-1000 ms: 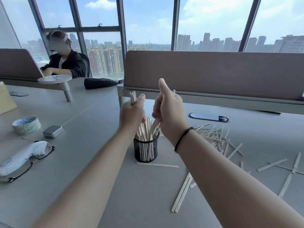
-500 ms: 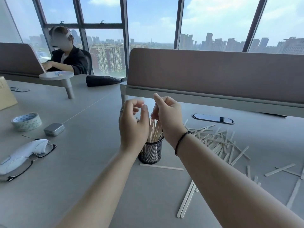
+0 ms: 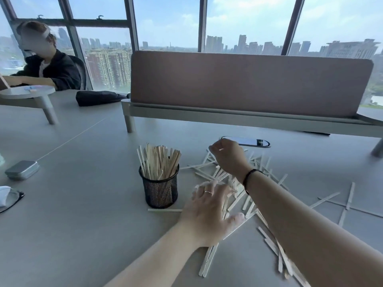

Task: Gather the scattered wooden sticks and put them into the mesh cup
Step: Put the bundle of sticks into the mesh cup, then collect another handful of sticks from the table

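A black mesh cup [image 3: 160, 190] stands upright on the grey table [image 3: 83, 204], packed with several wooden sticks [image 3: 158, 160] that rise above its rim. To its right lies a scattered pile of wooden sticks [image 3: 246, 200]. One stick [image 3: 163, 210] lies flat at the cup's base. My left hand [image 3: 207, 212] is spread flat, fingers apart, over the near side of the pile. My right hand [image 3: 227, 155] hovers over the far side of the pile with fingers curled down; nothing is seen in it.
More sticks [image 3: 348, 200] lie crossed at the far right. A phone [image 3: 246, 141] lies beyond the pile, a small metal tin [image 3: 22, 169] at left, glasses [image 3: 10, 198] at the left edge. A padded divider [image 3: 248, 83] bounds the back. A person [image 3: 45, 63] sits at far left.
Both hands have left the cup's top and moved right and down onto the stick pile. The sticks they held now stand in the cup. The view has shifted right.
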{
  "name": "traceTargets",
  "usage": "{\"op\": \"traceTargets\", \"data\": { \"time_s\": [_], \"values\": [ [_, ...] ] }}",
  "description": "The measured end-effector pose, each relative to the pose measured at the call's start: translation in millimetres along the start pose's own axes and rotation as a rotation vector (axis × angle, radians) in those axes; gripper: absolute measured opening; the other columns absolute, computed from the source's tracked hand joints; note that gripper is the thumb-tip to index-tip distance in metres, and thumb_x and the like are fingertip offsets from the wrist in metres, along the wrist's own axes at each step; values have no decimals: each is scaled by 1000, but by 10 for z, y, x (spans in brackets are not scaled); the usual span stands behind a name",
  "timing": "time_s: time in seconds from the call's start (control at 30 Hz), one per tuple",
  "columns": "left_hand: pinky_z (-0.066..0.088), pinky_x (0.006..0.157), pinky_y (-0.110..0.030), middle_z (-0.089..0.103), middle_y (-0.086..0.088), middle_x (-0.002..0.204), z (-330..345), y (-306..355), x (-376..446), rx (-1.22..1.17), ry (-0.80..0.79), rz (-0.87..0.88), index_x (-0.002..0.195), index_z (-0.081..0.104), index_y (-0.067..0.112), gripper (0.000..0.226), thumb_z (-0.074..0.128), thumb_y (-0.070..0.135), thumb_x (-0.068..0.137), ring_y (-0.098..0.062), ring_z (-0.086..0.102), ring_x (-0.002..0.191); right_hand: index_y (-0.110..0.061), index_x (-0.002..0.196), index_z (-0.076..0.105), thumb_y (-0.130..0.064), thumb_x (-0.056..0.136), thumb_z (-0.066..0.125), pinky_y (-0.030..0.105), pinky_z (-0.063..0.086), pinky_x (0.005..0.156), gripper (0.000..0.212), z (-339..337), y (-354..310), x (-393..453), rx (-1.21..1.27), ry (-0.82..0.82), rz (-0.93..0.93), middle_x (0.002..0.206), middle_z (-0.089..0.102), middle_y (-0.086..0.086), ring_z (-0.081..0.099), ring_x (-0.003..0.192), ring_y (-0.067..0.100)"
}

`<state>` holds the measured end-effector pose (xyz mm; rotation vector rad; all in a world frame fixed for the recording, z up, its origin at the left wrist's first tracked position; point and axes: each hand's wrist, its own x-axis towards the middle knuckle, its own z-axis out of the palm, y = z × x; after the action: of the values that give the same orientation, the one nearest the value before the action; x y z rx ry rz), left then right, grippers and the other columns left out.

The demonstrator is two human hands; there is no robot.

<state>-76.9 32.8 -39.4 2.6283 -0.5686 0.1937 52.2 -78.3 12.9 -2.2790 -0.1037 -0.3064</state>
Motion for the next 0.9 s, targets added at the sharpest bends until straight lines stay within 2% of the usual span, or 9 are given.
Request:
{"op": "traceTargets", "data": {
  "time_s": [0.07,0.13,0.2,0.33,0.43,0.57,0.73,0.83,0.9],
  "values": [
    [9,124,-46,28,-8,161,64,-28,110,-4,-44,-63,135,25,41,56,43,68,90,-24,12,152,-22,110,68,-44,92,60,29,43,78,29,53,201,62,-192,-76,-54,118,69,-1,63,106,22],
    [8,124,-44,27,-8,162,92,-65,218,20,-33,-89,143,23,39,64,41,69,90,-24,12,153,-27,123,63,-54,91,56,35,44,96,42,142,348,166,-328,-148,-134,136,59,-2,55,123,21],
    [10,124,-43,30,-5,161,110,-97,312,26,-8,-95,144,26,38,65,42,67,89,-24,14,152,-30,134,55,-60,91,52,42,31,112,53,230,414,295,-423,-235,-181,151,45,-2,39,140,20],
    [11,125,-40,30,1,158,153,-133,429,44,23,-104,143,32,34,70,44,72,85,-22,16,151,-35,149,39,-72,91,37,52,9,119,69,368,478,553,-545,-385,-171,164,22,-4,13,152,19],
    [12,124,-38,31,5,156,179,-177,504,62,40,-101,139,37,35,70,45,75,82,-17,17,150,-35,145,43,-74,91,30,53,12,119,68,392,537,667,-578,-427,-171,162,28,-4,22,149,18],
    [14,122,-39,36,9,150,157,-217,555,54,19,-115,130,43,37,62,47,75,82,-16,21,146,-30,120,63,-74,90,23,45,36,101,66,264,585,652,-604,-350,-220,134,55,3,54,118,24],
    [27,117,-39,46,9,139,138,-206,541,67,13,-111,134,42,36,72,49,80,78,-17,35,137,-26,103,68,-76,91,22,40,43,92,68,-5,709,352,-619,-302,-249,117,57,1,58,102,22],
    [35,110,-36,47,12,137,164,-171,528,35,14,-72,134,43,39,74,52,82,74,-15,42,133,-29,104,69,-75,91,32,35,45,82,61,-210,814,90,-565,-277,-238,113,57,-4,58,101,19],
    [33,110,-32,44,14,138,166,-119,504,31,17,-20,131,44,40,74,53,84,72,-13,37,134,-31,107,69,-74,90,35,34,46,81,57,-338,884,-94,-542,-255,-239,114,58,-8,59,102,17]
  ]
}}
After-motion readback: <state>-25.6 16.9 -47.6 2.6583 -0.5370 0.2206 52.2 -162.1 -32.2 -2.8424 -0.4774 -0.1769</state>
